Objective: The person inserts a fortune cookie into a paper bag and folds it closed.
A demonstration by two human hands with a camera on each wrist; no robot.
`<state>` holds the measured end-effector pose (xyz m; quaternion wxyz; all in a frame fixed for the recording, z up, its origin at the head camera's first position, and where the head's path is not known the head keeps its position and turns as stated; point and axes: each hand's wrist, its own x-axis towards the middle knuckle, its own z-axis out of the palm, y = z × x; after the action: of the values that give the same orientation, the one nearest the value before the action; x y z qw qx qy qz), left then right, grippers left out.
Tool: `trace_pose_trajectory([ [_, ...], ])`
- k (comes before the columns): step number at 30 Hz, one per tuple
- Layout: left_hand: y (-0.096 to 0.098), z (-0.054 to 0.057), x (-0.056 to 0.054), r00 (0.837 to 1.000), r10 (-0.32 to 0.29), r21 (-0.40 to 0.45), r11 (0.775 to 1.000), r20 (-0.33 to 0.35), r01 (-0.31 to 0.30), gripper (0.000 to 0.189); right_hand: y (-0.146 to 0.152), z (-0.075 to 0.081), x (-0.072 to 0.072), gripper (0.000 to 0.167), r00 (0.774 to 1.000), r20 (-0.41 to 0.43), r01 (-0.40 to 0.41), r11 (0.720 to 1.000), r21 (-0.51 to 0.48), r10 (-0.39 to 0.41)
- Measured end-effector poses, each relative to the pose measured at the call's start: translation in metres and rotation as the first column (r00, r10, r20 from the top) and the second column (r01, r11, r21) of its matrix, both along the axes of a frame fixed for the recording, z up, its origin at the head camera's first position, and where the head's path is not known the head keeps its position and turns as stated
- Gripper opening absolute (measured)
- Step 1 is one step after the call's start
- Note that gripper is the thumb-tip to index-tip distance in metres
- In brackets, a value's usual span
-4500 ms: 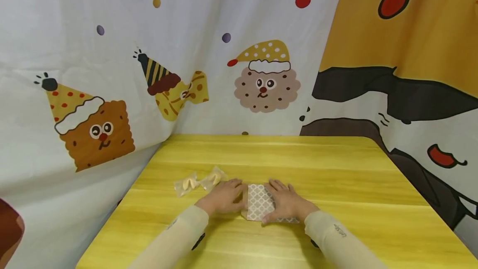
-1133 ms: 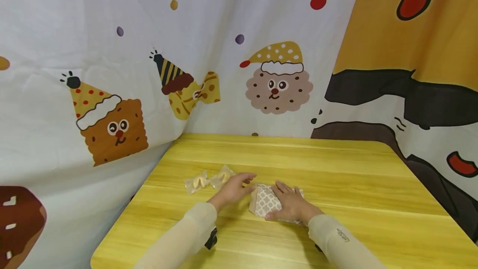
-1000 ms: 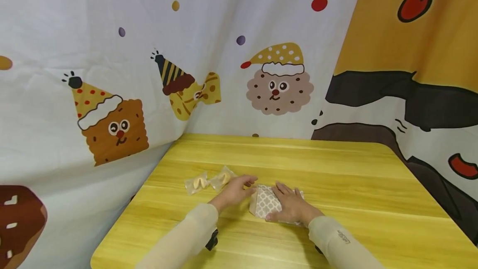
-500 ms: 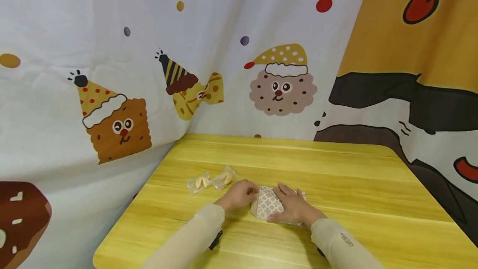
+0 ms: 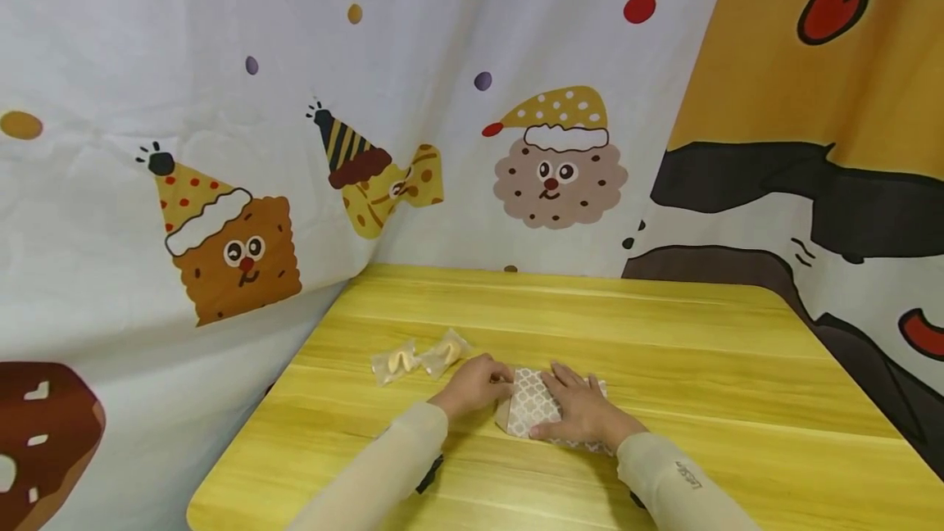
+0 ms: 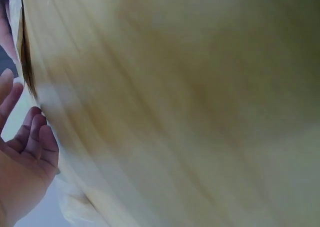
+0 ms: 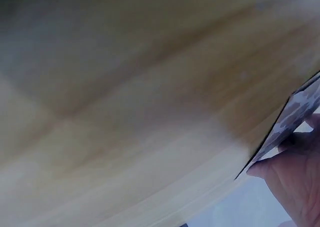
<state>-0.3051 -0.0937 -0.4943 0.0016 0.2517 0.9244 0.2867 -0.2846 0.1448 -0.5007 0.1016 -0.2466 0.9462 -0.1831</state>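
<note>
A flat paper bag (image 5: 529,410) with a white and grey lattice print lies on the table, its plain brown end towards the left. My right hand (image 5: 583,413) rests on the print with its fingers spread; in the right wrist view the thumb (image 7: 260,168) lies along the bag's edge. At the brown end, my left hand (image 5: 475,383) has bent fingers and seems to pinch the edge, though its fingertips are partly hidden. Beyond the left hand lie two wrapped fortune cookies, one on the left (image 5: 401,362) and one on the right (image 5: 447,351).
The table (image 5: 701,351) has a yellow wood-grain top with rounded corners. A white curtain (image 5: 413,23) with cartoon biscuits hangs behind it and along the left side, with a large orange and black print at the right.
My left hand was lifted beside the bag with fingers apart about a second ago; its fingers have since closed in at the brown end. The right hand has stayed on the bag.
</note>
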Motion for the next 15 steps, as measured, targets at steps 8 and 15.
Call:
trace_pose_trajectory([
  [8, -0.0045, -0.0004, 0.0014, 1.0, 0.004, -0.07, 0.998, 0.002, -0.004, 0.014, 0.0014, 0.0018, 0.0021, 0.095, 1.0, -0.005, -0.003, 1.0, -0.007, 0.003],
  [15, -0.0024, -0.0029, -0.0026, 0.998, 0.026, -0.111, 0.993, -0.056, -0.032, 0.005, 0.0019, 0.0012, 0.0023, 0.086, 1.0, -0.014, -0.014, 1.0, -0.014, 0.014],
])
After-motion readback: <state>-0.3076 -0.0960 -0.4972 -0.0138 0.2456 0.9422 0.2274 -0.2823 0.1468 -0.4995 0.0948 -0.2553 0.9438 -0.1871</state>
